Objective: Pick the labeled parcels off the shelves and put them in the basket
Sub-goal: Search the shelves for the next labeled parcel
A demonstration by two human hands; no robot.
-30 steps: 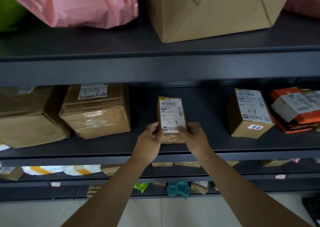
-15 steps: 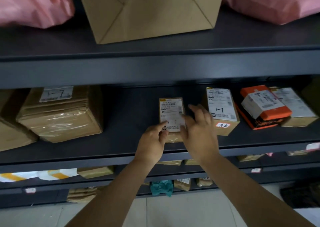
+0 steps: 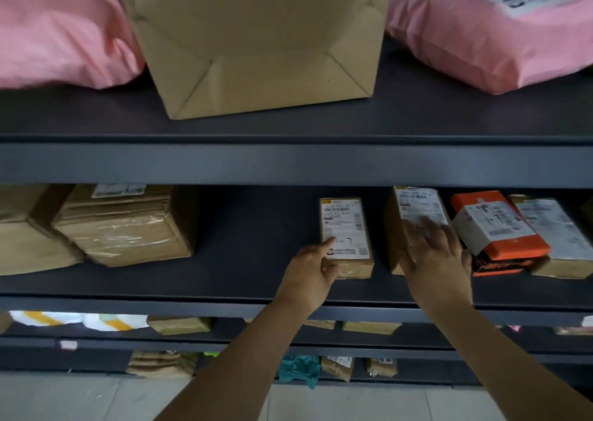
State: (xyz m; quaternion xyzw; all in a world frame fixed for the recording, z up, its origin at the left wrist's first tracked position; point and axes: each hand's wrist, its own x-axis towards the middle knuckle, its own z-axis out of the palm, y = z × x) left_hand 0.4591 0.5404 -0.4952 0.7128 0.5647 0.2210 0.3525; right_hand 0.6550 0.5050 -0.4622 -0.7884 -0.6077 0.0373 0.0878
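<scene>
A small brown parcel (image 3: 345, 228) with a white label marked "1-7" lies on the middle shelf (image 3: 250, 260). My left hand (image 3: 309, 276) rests at its lower left corner, forefinger stretched onto the label, the other fingers curled. To its right stands a taller labeled brown parcel (image 3: 414, 205). My right hand (image 3: 433, 257) lies spread over the front of that parcel, fingers apart, not closed round it. No basket is in view.
An orange-and-white parcel (image 3: 500, 231) and a flat labeled one (image 3: 555, 234) lie right of my hands. Taped cardboard boxes (image 3: 128, 225) fill the shelf's left. Above sit a big carton (image 3: 256, 42) and pink mailer bags (image 3: 487, 32). Lower shelves hold several small parcels.
My right hand has left the small "1-7" parcel and moved right onto the taller parcel. My left hand stays at the small parcel. The view has shifted right.
</scene>
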